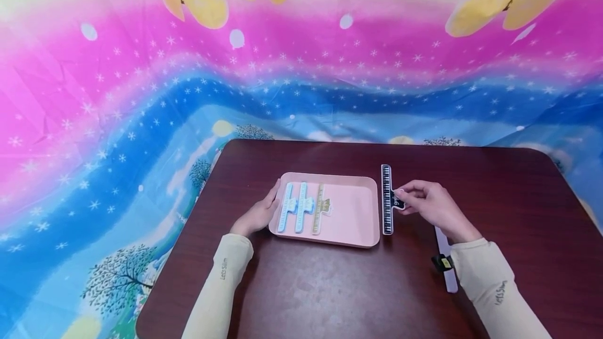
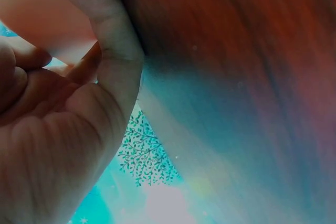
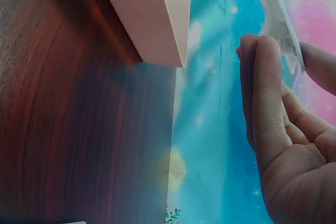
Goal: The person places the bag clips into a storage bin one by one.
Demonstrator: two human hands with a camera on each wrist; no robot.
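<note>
A pink tray (image 1: 353, 213) lies on the dark wooden table. In it, side by side, are two light-blue long-bar clips (image 1: 285, 208) and a gold-and-clear one (image 1: 318, 211). My left hand (image 1: 258, 214) holds the tray by its left edge; in the left wrist view, the thumb (image 2: 118, 40) lies against it. Just beyond the tray's right rim, my right hand (image 1: 431, 205) pinches a black-and-white piano-key clip (image 1: 387, 200) by its grip tab. The right wrist view shows this clip's pale underside (image 3: 270, 3) between thumb and fingers, raised off the table.
A pale lavender bar (image 1: 449, 279) with a black piece and yellow label lies on the table, partly covered by the right wrist. Behind the table (image 1: 311, 292) hangs a colourful printed cloth (image 1: 306, 67).
</note>
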